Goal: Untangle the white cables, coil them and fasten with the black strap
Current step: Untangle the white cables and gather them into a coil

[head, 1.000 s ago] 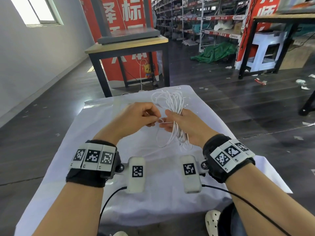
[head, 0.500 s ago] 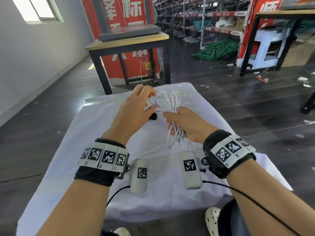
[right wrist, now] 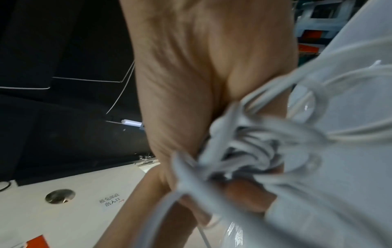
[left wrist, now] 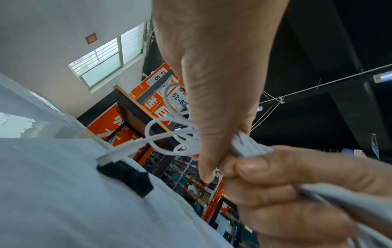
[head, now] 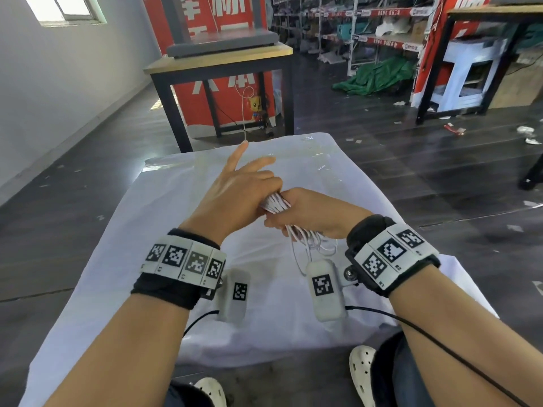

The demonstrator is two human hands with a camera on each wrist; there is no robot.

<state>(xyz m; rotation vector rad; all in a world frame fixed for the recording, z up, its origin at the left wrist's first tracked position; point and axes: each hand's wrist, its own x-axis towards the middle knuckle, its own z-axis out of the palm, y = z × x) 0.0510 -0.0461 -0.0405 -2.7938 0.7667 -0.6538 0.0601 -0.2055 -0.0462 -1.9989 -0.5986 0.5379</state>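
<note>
We hold the white cables (head: 276,204) above the white cloth (head: 164,218), near its middle. Our right hand (head: 311,212) is clamped round the bundle's waist. Our left hand (head: 232,195) pins the strands with its thumb (left wrist: 220,107) while 2 fingers point away, spread.

The black strap (left wrist: 127,176) lies on the cloth just beyond the cables, beneath their far loops (left wrist: 169,132), and a plug end (left wrist: 108,156) touches it.

The main risk, as we judge it, is the coil springing apart when our left hand lets go to reach for the strap, since the loops are uneven and slack. Loops (head: 311,245) trailing on the near side of our right hand could snag the wrist camera (head: 324,289). The dangling plug might drag the strap away.

Beyond the cloth, a sign on the red panels (left wrist: 161,104) reads "52-62"; the large white characters there are cut off.
</note>
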